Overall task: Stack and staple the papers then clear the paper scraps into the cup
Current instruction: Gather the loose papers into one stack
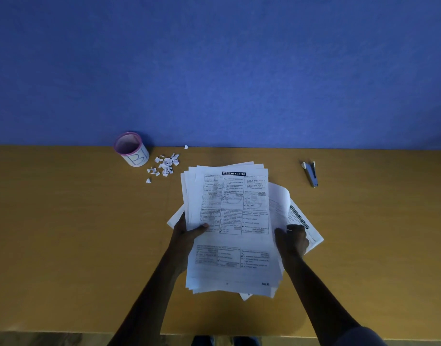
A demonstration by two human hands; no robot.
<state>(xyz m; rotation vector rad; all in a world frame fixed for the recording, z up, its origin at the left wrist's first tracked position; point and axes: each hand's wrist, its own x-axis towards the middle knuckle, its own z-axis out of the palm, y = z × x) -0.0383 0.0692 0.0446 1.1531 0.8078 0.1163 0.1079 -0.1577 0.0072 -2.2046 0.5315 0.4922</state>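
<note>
the loose papers (233,228) are between both hands over the table (64,233); the left hand (187,234) grips their left edge and the right hand (293,239) grips the right edge. the paper scraps (164,166) lie beside the cup (132,149), and the stapler (311,173) is well apart on the right.

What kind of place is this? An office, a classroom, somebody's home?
Probably a study or office desk, though the pictures cannot say where. A plain wooden table stands against a bare blue wall; on it are printed papers headed "Types of Curves", a stapler and a cup.
</note>
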